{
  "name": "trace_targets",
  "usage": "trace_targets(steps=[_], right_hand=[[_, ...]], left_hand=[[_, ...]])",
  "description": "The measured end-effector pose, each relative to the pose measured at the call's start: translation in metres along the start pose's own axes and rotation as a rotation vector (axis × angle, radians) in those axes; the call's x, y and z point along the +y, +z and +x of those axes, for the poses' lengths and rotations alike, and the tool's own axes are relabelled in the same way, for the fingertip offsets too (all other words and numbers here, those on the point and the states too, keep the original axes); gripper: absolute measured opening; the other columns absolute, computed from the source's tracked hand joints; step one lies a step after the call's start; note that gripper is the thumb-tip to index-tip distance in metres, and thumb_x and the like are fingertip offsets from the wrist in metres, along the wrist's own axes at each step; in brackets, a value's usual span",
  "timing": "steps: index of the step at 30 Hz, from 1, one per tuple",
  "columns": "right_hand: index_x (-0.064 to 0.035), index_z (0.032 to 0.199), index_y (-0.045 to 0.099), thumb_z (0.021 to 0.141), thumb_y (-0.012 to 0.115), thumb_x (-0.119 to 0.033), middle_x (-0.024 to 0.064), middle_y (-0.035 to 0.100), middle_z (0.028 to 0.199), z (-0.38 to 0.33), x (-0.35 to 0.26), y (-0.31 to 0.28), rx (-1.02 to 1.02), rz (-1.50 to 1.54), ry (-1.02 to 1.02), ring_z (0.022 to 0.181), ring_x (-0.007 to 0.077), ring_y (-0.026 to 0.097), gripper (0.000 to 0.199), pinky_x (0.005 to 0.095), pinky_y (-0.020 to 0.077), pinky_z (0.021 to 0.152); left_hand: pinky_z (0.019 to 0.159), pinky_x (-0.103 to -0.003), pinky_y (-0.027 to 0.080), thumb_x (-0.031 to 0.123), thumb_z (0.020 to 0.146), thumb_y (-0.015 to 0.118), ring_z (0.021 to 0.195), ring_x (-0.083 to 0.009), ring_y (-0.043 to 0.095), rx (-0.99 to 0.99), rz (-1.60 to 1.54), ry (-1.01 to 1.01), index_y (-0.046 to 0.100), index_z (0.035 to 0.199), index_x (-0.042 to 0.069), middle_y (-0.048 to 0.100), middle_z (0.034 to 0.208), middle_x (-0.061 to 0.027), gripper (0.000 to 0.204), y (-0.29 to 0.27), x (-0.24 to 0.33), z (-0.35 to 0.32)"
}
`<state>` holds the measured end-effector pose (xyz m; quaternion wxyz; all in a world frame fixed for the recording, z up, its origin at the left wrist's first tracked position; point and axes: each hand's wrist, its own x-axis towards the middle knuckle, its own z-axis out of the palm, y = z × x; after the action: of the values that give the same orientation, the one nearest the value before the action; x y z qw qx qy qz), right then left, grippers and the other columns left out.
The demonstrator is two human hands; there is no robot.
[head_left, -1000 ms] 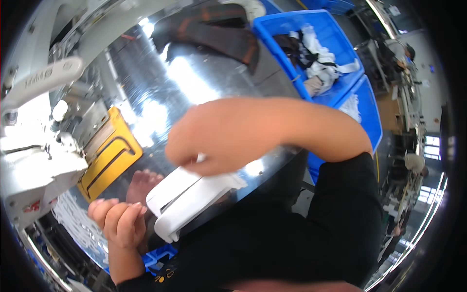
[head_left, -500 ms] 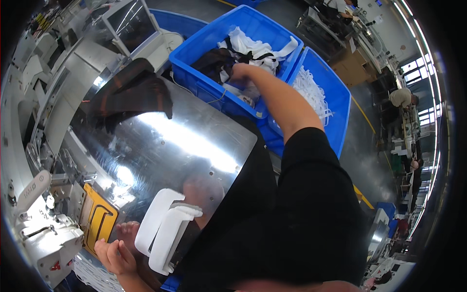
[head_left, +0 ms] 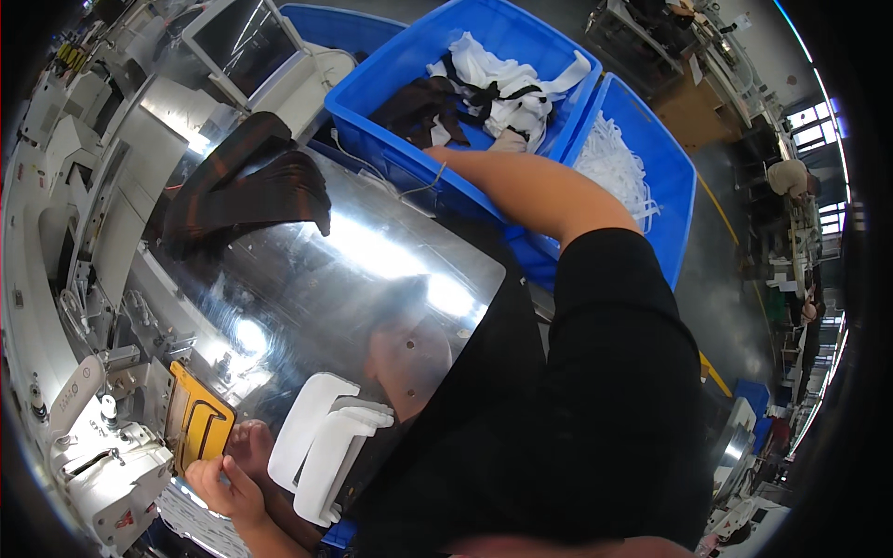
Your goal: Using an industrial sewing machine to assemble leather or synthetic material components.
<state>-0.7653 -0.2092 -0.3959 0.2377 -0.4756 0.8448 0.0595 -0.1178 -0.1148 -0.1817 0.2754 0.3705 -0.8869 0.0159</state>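
Observation:
My right hand (head_left: pixel 439 155) reaches down into a blue bin (head_left: pixel 377 139), mostly hidden by the near wall, so its fingers cannot be made out. Beside it in the bin lie dark brown cloth pieces (head_left: pixel 417 107) and a heap of white cloth (head_left: pixel 498 84) with black strips. My left hand (head_left: pixel 228 491), loosely bent with fingers apart and nothing visible in it, is beside a yellow slotted template (head_left: pixel 203 423) at the machine. A stack of white bent fabric pieces (head_left: pixel 321 446) lies just right of that hand on the shiny metal table (head_left: pixel 307 298).
Dark brown striped cloth pieces (head_left: pixel 251 186) lie at the table's far left. A white sewing machine head (head_left: pixel 116 474) stands at the near left. Behind the table is a tilted dark screen (head_left: pixel 246 46). Another blue bin holds white strips (head_left: pixel 614 167) at the right.
My right hand has gone lower behind the bin's near wall and slightly left. My left hand stays by the template. The whole view has shifted a little.

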Motion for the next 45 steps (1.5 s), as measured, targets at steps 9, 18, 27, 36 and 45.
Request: trace_targets(steps=[9, 18, 27, 36, 45], right_hand=[[-0.0016, 0.125, 0.078, 0.093, 0.075, -0.034, 0.024, 0.078, 0.123, -0.003, 0.025, 0.006, 0.019, 0.207, -0.017, 0.111, 0.0395, 0.077, 0.045, 0.0489, 0.0602, 0.095], [0.0022, 0.105, 0.074, 0.094, 0.069, -0.029, 0.0207, 0.079, 0.098, 0.001, 0.091, -0.09, 0.22, 0.22, -0.228, 0.09, 0.0327, 0.077, 0.033, 0.0466, 0.0589, 0.08], [-0.0099, 0.094, 0.05, 0.098, 0.074, -0.013, -0.0044, 0.046, 0.094, -0.25, -0.159, -0.195, 0.124, 0.731, -1.061, 0.083, 0.0047, 0.043, 0.025, 0.0222, 0.0335, 0.072], [-0.0101, 0.096, 0.066, 0.082, 0.088, -0.027, 0.0046, 0.058, 0.083, -0.312, -0.296, -0.121, 0.172, -0.07, -1.611, 0.067, 0.0256, 0.065, 0.031, 0.0379, 0.051, 0.059], [-0.0115, 0.087, 0.06, 0.083, 0.086, -0.029, 0.0033, 0.059, 0.086, -0.305, -0.311, -0.093, 0.19, 0.018, -1.678, 0.067, 0.024, 0.067, 0.031, 0.0389, 0.0527, 0.057]], left_hand=[[0.078, -0.046, 0.049, 0.01, 0.108, 0.068, 0.084, -0.0359, 0.06, 0.026, 0.035, 0.013, 0.062, 0.104, -0.002, 0.06, 0.09, -0.017, 0.014, -0.008, 0.011, 0.008], [0.073, -0.045, 0.051, 0.009, 0.087, 0.087, 0.079, -0.0313, 0.063, 0.074, 0.002, 0.013, 0.074, 0.099, 0.005, 0.066, 0.088, -0.0092, 0.018, -0.003, 0.028, 0.024], [0.068, -0.039, 0.049, 0.007, 0.082, 0.09, 0.074, -0.0258, 0.061, 0.067, 0.022, 0.039, 0.075, 0.098, 0.006, 0.065, 0.083, -0.0051, 0.022, -0.01, 0.03, 0.029], [0.066, -0.037, 0.047, 0.008, 0.079, 0.093, 0.072, -0.0213, 0.06, 0.097, -0.018, 0.082, 0.074, 0.097, 0.009, 0.065, 0.082, -0.0011, 0.026, -0.012, 0.026, 0.028], [0.067, -0.04, 0.048, 0.007, 0.083, 0.09, 0.072, -0.0263, 0.059, 0.05, -0.08, 0.073, 0.077, 0.097, 0.002, 0.064, 0.084, -0.0083, 0.02, -0.015, 0.028, 0.029]])
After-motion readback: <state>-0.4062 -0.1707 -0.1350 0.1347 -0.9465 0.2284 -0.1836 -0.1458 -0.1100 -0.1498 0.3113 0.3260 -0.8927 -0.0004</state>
